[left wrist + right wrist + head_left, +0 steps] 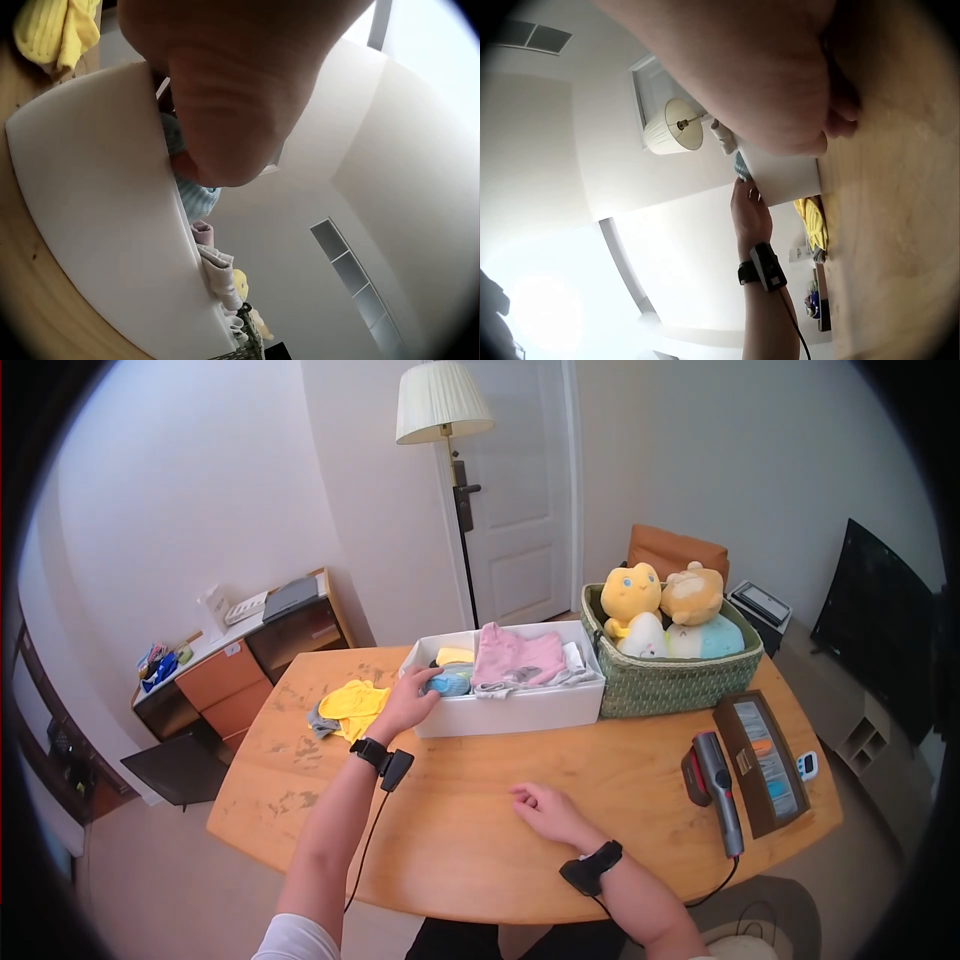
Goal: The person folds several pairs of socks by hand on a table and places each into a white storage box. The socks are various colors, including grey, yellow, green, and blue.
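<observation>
My left hand (408, 702) reaches over the left front corner of a white bin (510, 716), its thumb by the rim. Its fingers grip a rolled, blue striped cloth (452, 684) at the bin's left end; the same striped cloth (199, 198) shows past the thumb in the left wrist view, while the other fingertips are hidden. Beside it in the bin lie a yellow folded cloth (455, 656) and a pink garment (520, 656) draped over grey fabric. My right hand (552, 815) rests near the table's middle, loosely curled with nothing in it.
Yellow garments (354, 708) with a grey one lie left of the bin. A green woven basket (672, 688) of plush toys stands to its right. At the table's right are a grey and red corded appliance (716, 792), a brown organizer box (745, 765) and a small timer (807, 765).
</observation>
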